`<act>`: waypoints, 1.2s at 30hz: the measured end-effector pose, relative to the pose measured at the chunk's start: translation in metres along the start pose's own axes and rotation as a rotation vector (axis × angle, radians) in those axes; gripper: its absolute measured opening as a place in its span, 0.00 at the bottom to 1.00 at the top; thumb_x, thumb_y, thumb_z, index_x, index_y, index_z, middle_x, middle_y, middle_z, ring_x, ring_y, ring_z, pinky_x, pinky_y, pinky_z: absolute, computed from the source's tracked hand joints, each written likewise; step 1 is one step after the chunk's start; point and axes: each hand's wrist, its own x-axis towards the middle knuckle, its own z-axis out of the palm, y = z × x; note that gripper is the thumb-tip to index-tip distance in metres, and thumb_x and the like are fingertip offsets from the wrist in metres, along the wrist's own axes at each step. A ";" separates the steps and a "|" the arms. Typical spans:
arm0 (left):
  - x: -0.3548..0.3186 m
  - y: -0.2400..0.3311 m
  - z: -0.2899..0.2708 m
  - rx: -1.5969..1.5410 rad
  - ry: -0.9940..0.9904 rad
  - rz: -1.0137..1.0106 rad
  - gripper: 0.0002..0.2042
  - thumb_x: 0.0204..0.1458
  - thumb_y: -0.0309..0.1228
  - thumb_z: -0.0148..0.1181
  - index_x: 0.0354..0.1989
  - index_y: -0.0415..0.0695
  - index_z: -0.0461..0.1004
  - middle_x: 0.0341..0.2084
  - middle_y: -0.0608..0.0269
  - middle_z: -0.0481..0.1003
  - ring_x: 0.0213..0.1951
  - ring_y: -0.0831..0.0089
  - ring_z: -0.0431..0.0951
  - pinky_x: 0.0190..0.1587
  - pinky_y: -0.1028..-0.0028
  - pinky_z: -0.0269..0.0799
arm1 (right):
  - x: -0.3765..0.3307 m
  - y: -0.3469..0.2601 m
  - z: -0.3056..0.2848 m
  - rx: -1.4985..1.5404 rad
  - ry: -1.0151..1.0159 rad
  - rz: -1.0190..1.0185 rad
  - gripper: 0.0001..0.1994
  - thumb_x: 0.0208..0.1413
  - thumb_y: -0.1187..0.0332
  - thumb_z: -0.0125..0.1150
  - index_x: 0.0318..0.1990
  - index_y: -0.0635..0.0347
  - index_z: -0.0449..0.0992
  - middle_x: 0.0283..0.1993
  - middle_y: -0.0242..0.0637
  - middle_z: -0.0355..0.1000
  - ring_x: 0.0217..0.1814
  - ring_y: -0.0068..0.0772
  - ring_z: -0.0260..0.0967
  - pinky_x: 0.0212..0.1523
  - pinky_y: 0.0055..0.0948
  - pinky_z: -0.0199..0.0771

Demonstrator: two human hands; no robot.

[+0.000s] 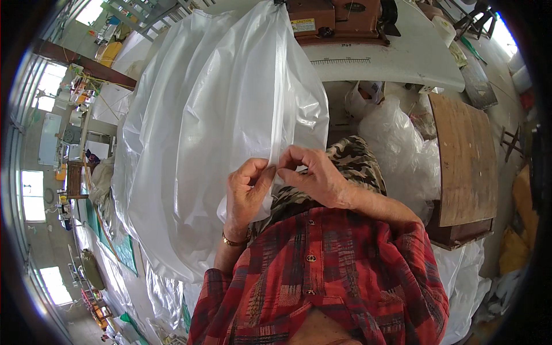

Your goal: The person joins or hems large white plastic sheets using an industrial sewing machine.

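Note:
A large white, glossy plastic sheet point(213, 115) drapes from the sewing machine point(339, 20) down over my lap and off to the left. Along its right part runs a folded edge, stretching from the machine's needle end to my fingers. My left hand point(247, 190) pinches that edge between thumb and forefinger. Right beside it, my right hand point(313, 172) pinches the same edge, thumb and fingertips together. The two hands almost touch over my camouflage trousers. Where the edge continues below my hands is partly hidden.
The machine stands on a pale worktable point(402, 57) with a printed ruler scale. To the right are clear plastic bags point(397, 144) and a wooden board point(466, 161) on a dark box. More white sheeting point(466, 287) lies at lower right. A brown beam point(86, 64) crosses at upper left.

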 end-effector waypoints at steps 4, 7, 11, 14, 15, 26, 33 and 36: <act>-0.001 -0.009 0.002 -0.053 -0.035 -0.008 0.02 0.56 0.19 0.57 0.35 0.35 0.74 0.23 0.70 0.72 0.26 0.86 0.67 0.29 0.82 0.63 | -0.003 0.000 0.004 -0.031 -0.035 -0.031 0.07 0.56 0.73 0.58 0.35 0.68 0.70 0.27 0.44 0.73 0.28 0.33 0.72 0.33 0.30 0.71; 0.000 -0.013 0.001 0.048 -0.055 0.071 0.03 0.53 0.16 0.56 0.36 0.33 0.74 0.25 0.67 0.72 0.28 0.84 0.69 0.31 0.82 0.65 | -0.003 -0.001 0.004 -0.140 -0.014 -0.102 0.07 0.55 0.72 0.58 0.36 0.66 0.69 0.26 0.44 0.73 0.29 0.40 0.74 0.36 0.34 0.73; 0.001 -0.011 -0.001 -0.034 -0.076 0.007 0.04 0.54 0.17 0.54 0.36 0.33 0.74 0.24 0.67 0.71 0.28 0.83 0.69 0.31 0.81 0.65 | -0.001 0.006 0.006 -0.504 -0.026 -0.302 0.08 0.52 0.72 0.60 0.37 0.61 0.68 0.25 0.42 0.73 0.30 0.48 0.74 0.42 0.42 0.72; 0.002 -0.004 0.000 -0.165 -0.039 -0.151 0.04 0.59 0.23 0.54 0.34 0.35 0.74 0.24 0.70 0.71 0.27 0.84 0.67 0.30 0.81 0.64 | 0.001 0.008 0.008 -0.571 -0.080 -0.350 0.08 0.51 0.72 0.60 0.36 0.60 0.68 0.25 0.42 0.73 0.30 0.47 0.74 0.44 0.43 0.72; 0.003 -0.001 0.000 -0.280 0.010 -0.294 0.07 0.61 0.26 0.54 0.33 0.36 0.74 0.23 0.71 0.71 0.26 0.84 0.67 0.29 0.81 0.63 | 0.001 0.010 0.007 -0.588 -0.111 -0.407 0.07 0.51 0.73 0.60 0.36 0.61 0.68 0.27 0.43 0.73 0.31 0.46 0.74 0.44 0.43 0.72; 0.014 -0.003 -0.009 0.204 0.265 0.124 0.07 0.60 0.26 0.58 0.31 0.37 0.71 0.21 0.75 0.64 0.25 0.86 0.59 0.27 0.84 0.54 | 0.033 0.035 0.002 -0.260 0.400 -0.466 0.10 0.47 0.71 0.59 0.38 0.63 0.74 0.35 0.42 0.74 0.41 0.46 0.73 0.44 0.40 0.72; 0.012 -0.001 -0.008 -0.155 0.213 -0.033 0.09 0.61 0.29 0.58 0.30 0.38 0.73 0.22 0.77 0.67 0.28 0.87 0.62 0.30 0.83 0.58 | 0.057 0.074 0.045 -0.898 -0.577 -0.562 0.08 0.44 0.73 0.59 0.32 0.65 0.76 0.35 0.47 0.74 0.40 0.50 0.73 0.41 0.44 0.74; 0.011 -0.006 -0.004 -0.111 0.217 -0.050 0.08 0.60 0.29 0.59 0.30 0.37 0.74 0.23 0.78 0.69 0.28 0.88 0.63 0.31 0.85 0.59 | 0.055 0.063 0.024 -0.964 -0.510 -0.432 0.08 0.46 0.70 0.59 0.34 0.62 0.75 0.33 0.45 0.74 0.38 0.49 0.73 0.41 0.44 0.73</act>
